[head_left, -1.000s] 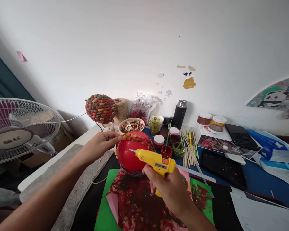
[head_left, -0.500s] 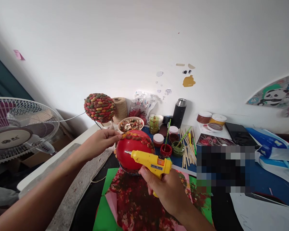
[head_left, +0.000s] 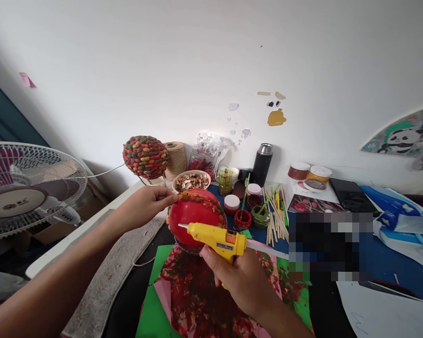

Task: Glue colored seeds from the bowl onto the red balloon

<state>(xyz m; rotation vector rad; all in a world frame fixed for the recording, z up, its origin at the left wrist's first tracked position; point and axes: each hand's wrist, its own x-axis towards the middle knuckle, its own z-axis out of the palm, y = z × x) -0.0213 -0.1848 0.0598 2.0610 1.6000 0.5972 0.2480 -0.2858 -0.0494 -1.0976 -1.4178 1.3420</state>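
In my right hand (head_left: pixel 241 277) is a yellow hot glue gun (head_left: pixel 215 237), fingers wrapped round its grip and nozzle pointing left in front of a red balloon (head_left: pixel 193 211). A white glue stick (head_left: pixel 266 249) sticks out of its back. A band of painted pistachio shells (head_left: pixel 200 200) in brown, orange and red runs across the upper part of the balloon. My left hand (head_left: pixel 151 204) pinches at the left end of this band, its fingertips closed on a painted shell against the balloon. More painted shells fill a white bowl (head_left: pixel 178 188) just behind.
A finished-looking shell-covered ball (head_left: pixel 146 158) stands at the back left by a twine spool (head_left: pixel 175 160). Paint jars (head_left: pixel 260 217), wooden sticks (head_left: pixel 274 227) and a black thermos (head_left: pixel 262 165) are right of the balloon. Paint-stained paper (head_left: pixel 211 300) lies in front; a fan (head_left: pixel 28 188) stands left.
My right hand has shifted the glue gun slightly left and down, its nozzle now nearer the balloon's left side. My left hand stays at the shell band, nearly still.
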